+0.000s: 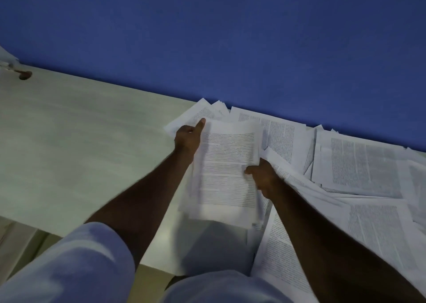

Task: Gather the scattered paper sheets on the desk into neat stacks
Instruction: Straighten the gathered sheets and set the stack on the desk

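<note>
A stack of printed white sheets [227,171] is held above the pale desk [76,141], slightly blurred. My left hand [187,139] grips its left edge near the top, thumb pointing up. My right hand [262,176] grips its right edge, thumb on the top page. Scattered printed sheets [359,164] overlap across the right half of the desk, up to the blue wall. A few more sheets [196,113] poke out behind the held stack.
A blue wall [230,37] runs along the desk's far edge. A small brown object [24,74] lies at the desk's far left corner. The desk's near edge [46,230] crosses the lower left, with floor below it.
</note>
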